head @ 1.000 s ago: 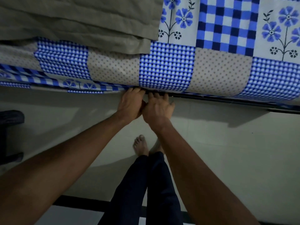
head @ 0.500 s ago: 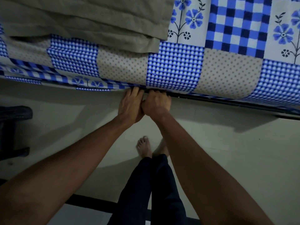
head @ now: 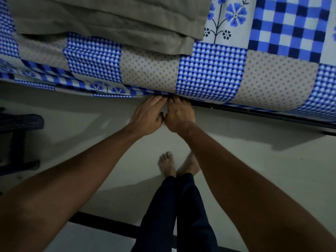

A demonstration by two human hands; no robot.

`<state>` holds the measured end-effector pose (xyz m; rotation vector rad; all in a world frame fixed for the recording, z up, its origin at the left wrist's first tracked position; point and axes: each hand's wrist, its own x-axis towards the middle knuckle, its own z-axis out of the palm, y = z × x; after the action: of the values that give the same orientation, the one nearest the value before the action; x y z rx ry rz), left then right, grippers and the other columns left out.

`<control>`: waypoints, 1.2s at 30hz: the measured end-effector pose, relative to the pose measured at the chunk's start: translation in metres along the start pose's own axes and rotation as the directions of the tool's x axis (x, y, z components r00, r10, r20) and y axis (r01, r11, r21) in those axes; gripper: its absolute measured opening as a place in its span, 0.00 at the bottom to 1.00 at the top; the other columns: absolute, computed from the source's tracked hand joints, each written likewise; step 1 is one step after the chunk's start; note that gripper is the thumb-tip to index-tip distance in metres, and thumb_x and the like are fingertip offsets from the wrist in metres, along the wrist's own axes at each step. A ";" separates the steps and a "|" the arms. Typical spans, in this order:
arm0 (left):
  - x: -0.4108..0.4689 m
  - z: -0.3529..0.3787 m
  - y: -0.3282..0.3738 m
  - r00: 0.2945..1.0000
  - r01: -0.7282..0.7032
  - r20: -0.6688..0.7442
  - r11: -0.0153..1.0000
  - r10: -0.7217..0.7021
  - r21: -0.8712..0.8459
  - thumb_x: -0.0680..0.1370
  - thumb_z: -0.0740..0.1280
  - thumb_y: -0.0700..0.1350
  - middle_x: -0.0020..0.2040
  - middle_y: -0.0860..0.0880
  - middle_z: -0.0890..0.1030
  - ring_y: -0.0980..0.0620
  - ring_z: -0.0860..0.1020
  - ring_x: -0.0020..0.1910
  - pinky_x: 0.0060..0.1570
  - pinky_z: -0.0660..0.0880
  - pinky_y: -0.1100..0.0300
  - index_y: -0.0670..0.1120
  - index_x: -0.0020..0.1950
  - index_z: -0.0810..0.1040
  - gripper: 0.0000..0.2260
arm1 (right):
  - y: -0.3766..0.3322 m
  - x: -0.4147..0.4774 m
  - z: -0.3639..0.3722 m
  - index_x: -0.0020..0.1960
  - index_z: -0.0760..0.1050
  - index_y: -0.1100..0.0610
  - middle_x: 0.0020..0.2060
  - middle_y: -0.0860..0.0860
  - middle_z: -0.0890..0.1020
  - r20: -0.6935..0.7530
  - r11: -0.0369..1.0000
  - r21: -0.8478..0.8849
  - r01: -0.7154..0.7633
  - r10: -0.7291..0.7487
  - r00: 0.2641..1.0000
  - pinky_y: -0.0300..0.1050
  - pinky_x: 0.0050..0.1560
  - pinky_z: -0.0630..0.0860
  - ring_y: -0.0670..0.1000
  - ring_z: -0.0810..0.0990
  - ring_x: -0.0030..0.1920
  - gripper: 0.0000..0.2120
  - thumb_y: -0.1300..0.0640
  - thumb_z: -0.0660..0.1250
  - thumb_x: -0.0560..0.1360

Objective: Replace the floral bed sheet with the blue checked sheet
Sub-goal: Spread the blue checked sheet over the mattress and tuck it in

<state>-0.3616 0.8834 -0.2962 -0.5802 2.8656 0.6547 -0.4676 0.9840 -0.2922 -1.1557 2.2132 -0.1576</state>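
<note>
Pushed further in than a second ago, the left hand (head: 148, 116) and right hand (head: 179, 115) are set touching at the hem of the blue checked sheet (head: 209, 70), which is spread on the bed (head: 254, 111). Left fingers are kept straight, tips hidden; whether the right grips cloth cannot be told.

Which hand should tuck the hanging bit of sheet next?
Probably the left hand: the sheet hangs loose on its side. Beside the right hand it already looks tucked above the dark bed frame.

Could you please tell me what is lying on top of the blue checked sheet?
A folded grey-green cloth lies on the blue checked sheet, near its front edge. Whatever lies beneath the cloth is hidden.
</note>
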 end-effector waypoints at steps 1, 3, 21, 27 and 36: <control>-0.002 0.000 0.004 1.000 0.018 -0.008 1.000 -0.018 0.023 0.68 0.68 0.40 0.67 0.42 0.75 0.41 0.71 0.65 0.68 0.69 0.50 0.39 0.69 0.73 0.28 | 0.003 -0.001 -0.003 0.74 0.65 0.58 0.72 0.57 0.68 0.010 1.000 0.014 0.011 -0.011 1.000 0.53 0.71 0.62 0.60 0.68 0.70 0.29 0.47 0.64 0.77; -0.002 0.000 0.012 0.995 0.092 -0.029 0.993 -0.090 0.077 0.68 0.68 0.42 0.63 0.42 0.75 0.40 0.72 0.62 0.62 0.72 0.47 0.40 0.67 0.73 0.27 | 0.006 -0.003 -0.008 0.74 0.66 0.59 0.71 0.57 0.69 0.035 0.998 0.057 0.025 -0.027 0.999 0.52 0.70 0.63 0.60 0.69 0.70 0.27 0.49 0.63 0.78; -0.024 -0.014 -0.031 0.992 0.122 -0.032 0.992 -0.121 0.030 0.70 0.69 0.38 0.67 0.42 0.73 0.42 0.71 0.64 0.62 0.72 0.51 0.39 0.72 0.70 0.29 | -0.025 0.016 -0.026 0.62 0.77 0.59 0.59 0.59 0.81 0.060 0.988 0.141 -0.064 0.056 0.997 0.49 0.58 0.74 0.59 0.79 0.61 0.17 0.50 0.61 0.81; -0.004 -0.019 -0.042 0.979 0.186 0.066 0.979 -0.192 0.088 0.67 0.73 0.41 0.58 0.38 0.77 0.37 0.75 0.58 0.53 0.76 0.48 0.38 0.60 0.77 0.23 | -0.045 0.001 -0.016 0.62 0.74 0.63 0.59 0.63 0.80 -0.008 0.999 0.032 -0.009 0.009 1.000 0.52 0.61 0.71 0.63 0.77 0.60 0.19 0.49 0.59 0.81; -0.004 -0.028 -0.094 0.981 0.039 0.194 0.991 -0.014 -0.125 0.71 0.68 0.46 0.72 0.42 0.72 0.41 0.71 0.68 0.66 0.69 0.50 0.44 0.75 0.68 0.31 | -0.068 0.010 -0.003 0.68 0.72 0.64 0.62 0.62 0.78 -0.029 0.994 0.046 0.097 -0.096 0.995 0.54 0.67 0.68 0.63 0.76 0.63 0.20 0.58 0.60 0.78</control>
<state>-0.3221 0.7944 -0.3067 -0.5385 2.6462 0.8460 -0.4258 0.9340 -0.2687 -1.2417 2.1657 -0.2656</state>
